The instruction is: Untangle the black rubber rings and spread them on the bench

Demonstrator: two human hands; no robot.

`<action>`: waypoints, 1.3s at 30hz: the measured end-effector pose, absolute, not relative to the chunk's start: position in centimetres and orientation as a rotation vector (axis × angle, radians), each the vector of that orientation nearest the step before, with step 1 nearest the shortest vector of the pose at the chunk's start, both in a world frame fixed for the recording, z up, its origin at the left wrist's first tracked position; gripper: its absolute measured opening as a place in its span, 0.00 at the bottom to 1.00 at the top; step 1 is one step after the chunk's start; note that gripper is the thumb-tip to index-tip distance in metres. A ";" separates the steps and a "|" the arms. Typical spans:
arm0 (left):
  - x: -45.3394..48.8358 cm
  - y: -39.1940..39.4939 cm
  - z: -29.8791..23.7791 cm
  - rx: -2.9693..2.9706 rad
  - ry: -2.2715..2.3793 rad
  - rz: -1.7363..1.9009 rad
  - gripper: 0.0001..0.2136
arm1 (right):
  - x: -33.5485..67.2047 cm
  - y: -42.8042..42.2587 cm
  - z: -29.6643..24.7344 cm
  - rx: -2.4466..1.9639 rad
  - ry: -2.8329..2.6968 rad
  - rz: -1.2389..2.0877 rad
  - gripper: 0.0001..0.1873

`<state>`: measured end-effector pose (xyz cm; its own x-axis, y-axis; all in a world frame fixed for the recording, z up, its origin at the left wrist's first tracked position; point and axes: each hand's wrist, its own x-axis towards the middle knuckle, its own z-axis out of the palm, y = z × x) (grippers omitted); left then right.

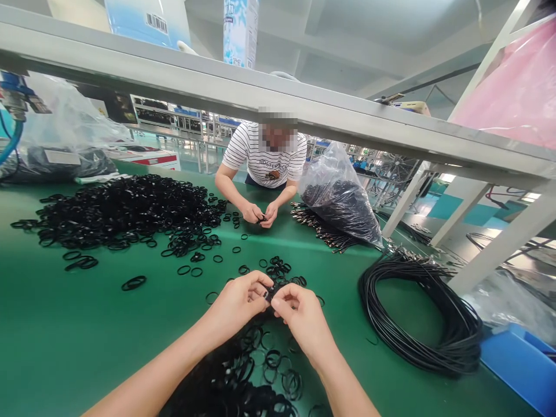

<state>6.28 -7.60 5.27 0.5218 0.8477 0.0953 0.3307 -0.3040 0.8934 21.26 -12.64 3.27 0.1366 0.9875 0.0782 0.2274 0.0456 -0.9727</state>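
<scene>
Pinched a small black piece (269,291) at the frame's centre in the closed fingers (259,278) of the left hand (238,296) and right hand (302,311), about equally near both, up-frame from black rings (256,398) at lower centre, without clearly showing its long axis.

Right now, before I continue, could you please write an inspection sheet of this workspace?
Surface: green tabletop, loose rings scattered over it.
Job's things: black rings, in a far-left heap and a near heap.
Clutter: clear plastic bag with dark contents; blue container at right edge.
Hands: left hand and right hand close together at small black pieces; exact grip unclear.
Cables: coiled black cable on the right.
Surroundings: person opposite; metal beam overhead.
</scene>
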 end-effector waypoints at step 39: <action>4.7 -2.5 6.0 2.450 1.157 0.478 0.22 | 21.6 -12.9 5.1 -1.704 -1.770 0.184 0.14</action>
<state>4.68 -2.46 5.99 0.6015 0.7869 0.1375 0.6548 -0.5843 0.4793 21.62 -12.94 5.06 0.0716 0.9308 0.3584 0.8372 0.1392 -0.5289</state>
